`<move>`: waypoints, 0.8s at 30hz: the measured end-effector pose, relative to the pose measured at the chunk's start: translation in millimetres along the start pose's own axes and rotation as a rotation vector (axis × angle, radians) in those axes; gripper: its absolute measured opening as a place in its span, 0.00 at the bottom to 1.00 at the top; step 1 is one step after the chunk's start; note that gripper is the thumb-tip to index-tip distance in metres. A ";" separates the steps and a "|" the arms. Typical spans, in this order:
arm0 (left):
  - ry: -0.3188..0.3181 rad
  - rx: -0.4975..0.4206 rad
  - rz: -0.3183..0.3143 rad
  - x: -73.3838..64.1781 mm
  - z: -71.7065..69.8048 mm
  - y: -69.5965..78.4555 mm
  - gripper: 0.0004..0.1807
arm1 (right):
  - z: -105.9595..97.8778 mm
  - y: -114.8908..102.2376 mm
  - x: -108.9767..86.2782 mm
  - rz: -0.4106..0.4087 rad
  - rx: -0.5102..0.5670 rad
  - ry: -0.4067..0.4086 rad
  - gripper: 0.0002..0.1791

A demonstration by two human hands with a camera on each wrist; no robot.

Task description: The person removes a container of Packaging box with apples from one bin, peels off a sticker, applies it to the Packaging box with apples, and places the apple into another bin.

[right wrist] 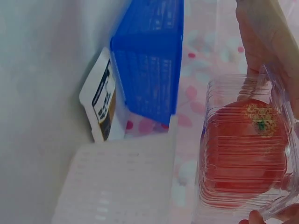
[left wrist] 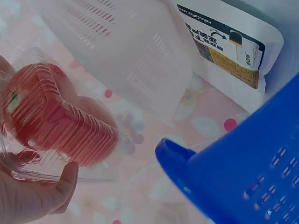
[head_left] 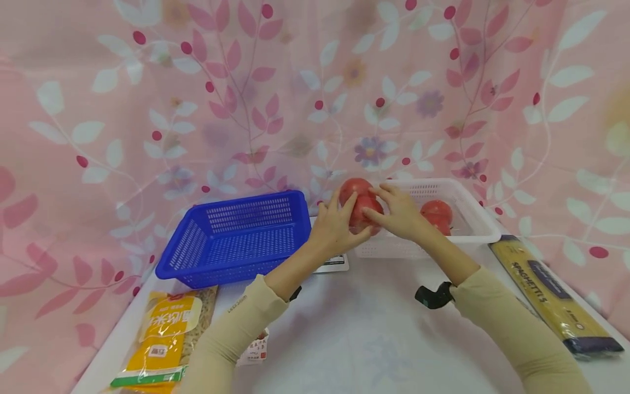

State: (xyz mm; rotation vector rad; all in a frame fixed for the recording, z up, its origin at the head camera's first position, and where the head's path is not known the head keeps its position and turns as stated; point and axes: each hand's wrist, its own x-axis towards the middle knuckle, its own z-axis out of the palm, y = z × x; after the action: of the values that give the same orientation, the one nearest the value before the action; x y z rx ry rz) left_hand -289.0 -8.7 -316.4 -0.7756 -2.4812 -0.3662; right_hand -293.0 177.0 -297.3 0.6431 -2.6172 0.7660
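While aloft, tomato pk (head_left: 365,203) btwn hands (head_left: 332,229) (head_left: 401,215)

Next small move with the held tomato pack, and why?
Probably shift the tomato pack right, fully over the white basket. The left hand and right hand both hold the pack, which shows at that basket's left end in the head view, and similar red tomatoes sit inside.

The left hand (left wrist: 35,193) grips a clear plastic box (left wrist: 91,178) of red tomatoes (left wrist: 35,109) at lower left; above are a white basket (left wrist: 124,51) and a printed white packet (left wrist: 268,39), with a blue basket (left wrist: 247,168) at lower right and pink floral cloth (left wrist: 135,198) behind
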 end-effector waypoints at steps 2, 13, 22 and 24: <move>0.006 -0.009 0.015 -8.4 -6.4 1.0 0.46 | -0.2 -6.1 -4.3 -0.022 0.005 0.008 0.34; -0.059 -0.010 0.005 -54.7 -36.3 9.6 0.44 | 3.7 -38.7 -33.2 0.005 0.055 -0.053 0.37; -0.103 0.005 0.039 -93.9 -52.4 14.1 0.45 | 9.7 -64.7 -59.2 -0.040 0.042 -0.054 0.35; -0.115 0.000 0.034 -103.6 -55.7 15.6 0.45 | 12.2 -68.7 -66.1 -0.041 0.031 -0.067 0.36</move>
State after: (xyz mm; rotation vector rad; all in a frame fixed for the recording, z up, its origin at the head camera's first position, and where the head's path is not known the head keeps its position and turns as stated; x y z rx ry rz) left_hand -184.9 -65.0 -324.8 -0.8601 -2.5714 -0.3178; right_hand -204.9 139.8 -306.9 0.7407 -2.6480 0.7873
